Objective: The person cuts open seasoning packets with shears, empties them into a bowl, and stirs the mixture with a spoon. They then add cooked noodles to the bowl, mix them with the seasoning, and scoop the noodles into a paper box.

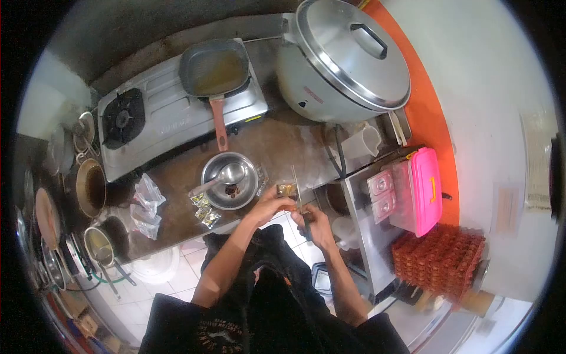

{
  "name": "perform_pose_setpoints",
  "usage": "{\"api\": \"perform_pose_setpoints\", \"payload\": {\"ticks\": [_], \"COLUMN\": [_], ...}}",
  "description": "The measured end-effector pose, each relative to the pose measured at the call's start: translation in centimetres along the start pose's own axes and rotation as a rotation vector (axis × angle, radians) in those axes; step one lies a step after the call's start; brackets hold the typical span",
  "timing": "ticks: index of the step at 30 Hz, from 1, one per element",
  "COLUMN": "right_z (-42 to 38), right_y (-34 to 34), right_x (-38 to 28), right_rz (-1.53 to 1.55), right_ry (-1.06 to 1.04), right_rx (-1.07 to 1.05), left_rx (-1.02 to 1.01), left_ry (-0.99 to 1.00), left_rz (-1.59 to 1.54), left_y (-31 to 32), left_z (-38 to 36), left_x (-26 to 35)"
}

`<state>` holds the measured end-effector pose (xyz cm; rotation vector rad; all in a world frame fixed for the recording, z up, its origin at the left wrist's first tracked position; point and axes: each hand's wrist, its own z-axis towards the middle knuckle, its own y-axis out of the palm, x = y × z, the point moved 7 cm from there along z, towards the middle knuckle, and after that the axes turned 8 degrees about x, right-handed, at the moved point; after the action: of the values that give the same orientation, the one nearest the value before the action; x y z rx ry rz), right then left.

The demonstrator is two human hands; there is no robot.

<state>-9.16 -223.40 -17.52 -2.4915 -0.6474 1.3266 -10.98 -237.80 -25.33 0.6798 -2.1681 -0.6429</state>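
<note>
My left hand [272, 206] is closed on a small shiny sachet [287, 189] with yellowish-brown contents. In my right hand [317, 226] is a pair of scissors [298, 184], dark-handled, its metal blades pointing away from me right beside the sachet. Whether the blades touch the sachet is too small to tell. Left of my hands, a steel bowl [254, 187] stands on the counter with a large metal spoon [232, 173] resting in it. Some dark reddish-brown bits [232, 191] lie on the bowl's bottom. Several similar sachets [206, 215] are lying by the bowl's near left side.
Behind the bowl is a gas stove [159, 127] bearing a square pan [214, 68], its handle toward me. A big lidded cooker [330, 82] is at the back right. Plastic bags [147, 206] lie left; a pink-lidded box [425, 192] and stacked egg trays [437, 259] stand right.
</note>
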Motion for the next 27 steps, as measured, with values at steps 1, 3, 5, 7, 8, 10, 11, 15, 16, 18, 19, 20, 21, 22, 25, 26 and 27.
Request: {"api": "perform_pose_setpoints", "payload": {"ticks": [1, 3, 5, 7, 8, 10, 11, 15, 16, 18, 19, 20, 21, 22, 25, 26, 27], "right_z": [0.8, 2.1, 3.1, 3.7, 4.3, 6.3, 8.3, 14.6, 15.7, 16.9, 18.2, 19.5, 20.4, 19.9, 16.6, 14.5, 11.6], "right_y": [0.0, 0.0, 0.1, 0.0, 0.1, 0.2, 0.8, 3.6, 4.7, 6.5, 7.1, 8.0, 8.9, 9.5, 10.9, 12.5, 14.0], "right_x": [0.6, 1.3, 1.7, 2.2, 2.6, 4.4, 6.6, 10.9, 10.8, 10.9, 11.9, 12.7, 13.3, 11.8, 6.6, 6.2, 4.3], "right_rz": [0.067, 0.018, -0.027, -0.020, -0.023, -0.157, -0.157, -0.604, -0.677, -0.890, -0.893, -1.022, -1.150, -1.156, -0.488, -0.350, -0.274], "right_ry": [0.030, 0.022, 0.012, 0.012, 0.008, 0.009, 0.004, -0.107, -0.286, -0.470, -0.478, -0.535, -0.592, -0.601, -0.418, -0.269, -0.227], "right_rx": [0.007, -0.021, -0.050, -0.046, -0.063, -0.041, -0.061, -0.018, -0.015, -0.026, -0.039, -0.047, -0.053, -0.061, 0.049, -0.010, -0.061], "left_rx": [-0.008, -0.006, 0.007, 0.001, -0.012, 0.072, 0.138, 0.313, 0.356, 0.443, 0.510, 0.521, 0.530, 0.535, 0.507, 0.480, 0.482], "left_ry": [-0.015, -0.028, -0.076, -0.026, 0.023, 0.042, 0.054, 0.091, 0.114, 0.108, 0.105, 0.141, 0.147, 0.153, 0.205, 0.244, 0.245], "left_rz": [0.038, 0.069, 0.003, 0.044, 0.094, 0.095, 0.098, 0.090, 0.037, -0.109, -0.248, -0.304, -0.313, -0.419, -0.592, -0.653, -0.665], "left_y": [-0.1, -0.5, -0.9, -1.7, -2.3, -3.8, -4.8, -10.5, -11.6, -13.3, -13.8, -13.8, -14.4, -15.3, -16.1, -15.9, -15.7], "left_z": [0.5, 1.3, 1.9, 2.3, 2.3, 1.3, 0.7, -1.3, -1.8, -2.6, -3.2, -3.8, -3.7, -3.3, -2.8, -2.8, -2.7], "left_x": [-0.5, -1.1, -1.6, -1.9, -1.9, -1.7, -1.6, -2.9, -3.2, -3.7, -3.2, -2.6, -2.8, -3.5, -4.0, -4.0, -4.2]}}
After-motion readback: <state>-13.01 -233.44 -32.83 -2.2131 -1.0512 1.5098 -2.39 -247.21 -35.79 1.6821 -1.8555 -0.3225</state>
